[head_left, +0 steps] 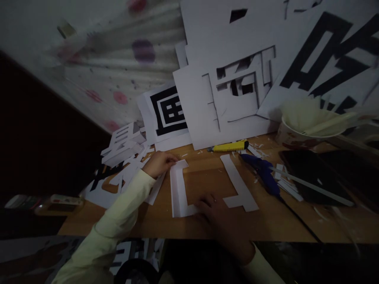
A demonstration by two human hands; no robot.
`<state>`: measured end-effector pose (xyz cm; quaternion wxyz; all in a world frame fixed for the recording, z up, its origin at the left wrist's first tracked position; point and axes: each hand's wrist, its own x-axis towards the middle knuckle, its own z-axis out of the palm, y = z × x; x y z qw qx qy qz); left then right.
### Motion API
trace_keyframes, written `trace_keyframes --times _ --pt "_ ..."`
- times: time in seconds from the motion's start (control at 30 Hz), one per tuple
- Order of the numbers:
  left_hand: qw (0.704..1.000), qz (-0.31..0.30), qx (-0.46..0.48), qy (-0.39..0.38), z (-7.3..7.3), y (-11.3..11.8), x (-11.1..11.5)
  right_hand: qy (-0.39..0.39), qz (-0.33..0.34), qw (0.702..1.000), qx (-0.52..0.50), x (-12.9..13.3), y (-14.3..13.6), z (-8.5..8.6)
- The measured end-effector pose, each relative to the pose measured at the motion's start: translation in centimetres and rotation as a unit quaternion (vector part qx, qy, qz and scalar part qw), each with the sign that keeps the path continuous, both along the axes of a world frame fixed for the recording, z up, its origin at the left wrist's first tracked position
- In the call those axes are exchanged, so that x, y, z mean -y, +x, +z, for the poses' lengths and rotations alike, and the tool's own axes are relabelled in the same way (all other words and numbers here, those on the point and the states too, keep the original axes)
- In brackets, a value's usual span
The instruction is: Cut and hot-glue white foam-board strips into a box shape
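On the wooden table, a white folded paper piece point(179, 193) shaped like a bracket lies in front of me. My left hand point(160, 162) is at its upper left end, with thumb and fingers pressed together on the edge. At its lower right end rests my right hand point(211, 211), in shadow, its fingers partly curled over the paper; whether they grip it is too dark to tell. A second white paper strip piece point(239, 183), with a short arm at its lower end, lies flat to the right of my right hand.
A yellow cutter point(230, 146) lies behind the pieces. A blue glue gun point(263, 171), a dark phone point(314, 173) and a bowl point(308, 132) are at the right. Cut-out sheets point(195, 110) stand behind; paper letters point(122, 144) and scraps lie left.
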<state>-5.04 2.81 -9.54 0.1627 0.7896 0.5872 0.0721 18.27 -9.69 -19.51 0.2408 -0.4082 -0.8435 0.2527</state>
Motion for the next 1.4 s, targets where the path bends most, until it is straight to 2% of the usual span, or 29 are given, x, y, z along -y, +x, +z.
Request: trace_keyframes --times 0.17,0.5,0.73,1.23,1.4 --pt "1.000 -0.001 -0.004 -0.005 0.30 -0.03 -0.11 0.017 -0.002 1.000 0.003 -0.05 -0.02 -0.07" --pt "1.000 -0.018 -0.002 0.014 -0.05 -0.58 -0.23 0.029 -0.003 1.000 0.005 0.03 0.00 0.18" --pt "0.997 -0.064 -0.037 0.034 0.48 -0.09 0.15 0.034 -0.004 0.999 0.001 -0.03 0.01 0.16" --pt "0.996 -0.043 -0.063 0.036 0.11 -0.17 0.13 0.032 0.000 0.999 0.011 0.09 0.13 0.33" --pt "0.998 -0.033 -0.046 0.039 -0.18 -0.37 0.03 0.030 0.001 0.999 0.010 0.12 0.20 0.45"
